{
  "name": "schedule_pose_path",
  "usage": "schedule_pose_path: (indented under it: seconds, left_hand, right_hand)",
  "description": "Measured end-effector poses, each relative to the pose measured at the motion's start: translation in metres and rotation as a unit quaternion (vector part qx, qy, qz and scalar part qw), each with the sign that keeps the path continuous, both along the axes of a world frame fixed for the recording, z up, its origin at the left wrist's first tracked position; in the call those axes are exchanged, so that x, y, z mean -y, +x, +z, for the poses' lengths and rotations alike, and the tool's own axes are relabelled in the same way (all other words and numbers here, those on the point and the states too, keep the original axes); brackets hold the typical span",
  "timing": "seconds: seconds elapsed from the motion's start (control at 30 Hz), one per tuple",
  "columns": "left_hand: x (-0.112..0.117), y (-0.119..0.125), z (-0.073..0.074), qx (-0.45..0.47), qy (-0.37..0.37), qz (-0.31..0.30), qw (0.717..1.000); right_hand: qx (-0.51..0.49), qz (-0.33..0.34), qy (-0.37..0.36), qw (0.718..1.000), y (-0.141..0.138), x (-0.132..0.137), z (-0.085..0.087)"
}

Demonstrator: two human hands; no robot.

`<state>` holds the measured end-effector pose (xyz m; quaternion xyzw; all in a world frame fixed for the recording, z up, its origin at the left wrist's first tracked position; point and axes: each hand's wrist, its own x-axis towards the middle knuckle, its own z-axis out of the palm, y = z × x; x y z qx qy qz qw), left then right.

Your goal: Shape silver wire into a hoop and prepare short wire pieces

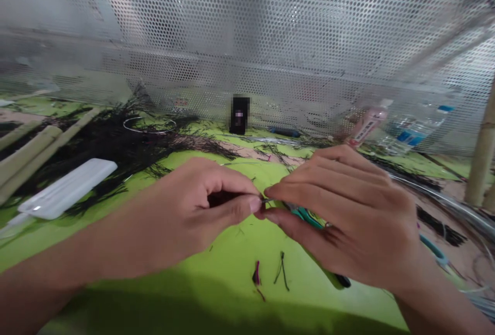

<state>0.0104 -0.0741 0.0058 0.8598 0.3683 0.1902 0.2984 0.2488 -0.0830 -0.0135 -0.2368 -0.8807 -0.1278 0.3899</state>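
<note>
My left hand is closed in a pinch, thumb against forefinger, on a small dark piece I cannot make out. My right hand is wrapped around a teal-handled tool, whose thin metal tip meets the left fingertips over the green table top. A green and black handle end sticks out below the right hand. Two short wire scraps, one pink and one dark, lie on the table just in front of the hands.
A heap of black wire strands spreads across the left, with a white plastic case and pale bamboo-like rods. A perforated metal wall closes the back. A water bottle, a small tube and cables sit at right.
</note>
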Motion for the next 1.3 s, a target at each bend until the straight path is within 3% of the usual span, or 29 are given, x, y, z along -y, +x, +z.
schedule_pose_path:
  seconds: [0.2,0.43,0.5,0.6,0.67,0.73,0.8,0.9,0.97,1.03,1.17,1.3]
  left_hand:
    - [0.013,0.007,-0.001,0.037,0.245,0.013,0.969]
    - [0.013,0.012,-0.014,0.004,0.422,0.000,0.907]
    - [0.011,0.013,-0.019,-0.017,0.464,-0.006,0.886]
    - [0.006,0.013,-0.025,-0.046,0.497,-0.020,0.866]
    - [0.003,0.014,-0.027,-0.057,0.497,-0.033,0.866]
    - [0.001,0.015,-0.026,-0.052,0.463,-0.025,0.884]
    - [-0.001,0.015,-0.022,-0.030,0.392,0.002,0.919]
    - [0.000,0.013,-0.013,-0.002,0.295,0.035,0.955]
    - [0.003,0.010,-0.009,-0.009,0.261,0.051,0.964]
    - [0.006,0.006,-0.008,-0.025,0.232,0.065,0.970]
    - [0.009,-0.002,-0.009,-0.064,0.189,0.058,0.978]
    - [0.006,-0.005,-0.010,-0.075,0.196,0.020,0.977]
  right_hand:
    - [-0.006,0.022,0.039,0.999,-0.001,-0.003,0.002]
    - [-0.022,0.030,0.060,0.997,-0.001,-0.006,0.000]
    - [-0.048,0.018,0.014,0.999,-0.002,-0.006,-0.001]
    - [-0.085,-0.001,-0.151,0.985,-0.004,-0.006,-0.002]
    - [-0.094,-0.012,-0.271,0.958,-0.005,-0.007,-0.001]
    - [-0.096,-0.018,-0.320,0.943,-0.005,-0.009,0.000]
    - [-0.107,-0.020,-0.269,0.957,-0.004,-0.010,-0.001]
    - [-0.097,-0.017,-0.061,0.993,-0.002,-0.011,-0.006]
    - [-0.064,-0.016,0.072,0.995,-0.001,-0.013,-0.010]
    - [-0.041,-0.010,0.152,0.988,-0.001,-0.014,-0.012]
    - [0.020,0.026,0.194,0.980,0.001,-0.016,-0.012]
    - [0.037,0.026,0.221,0.974,0.004,-0.016,-0.013]
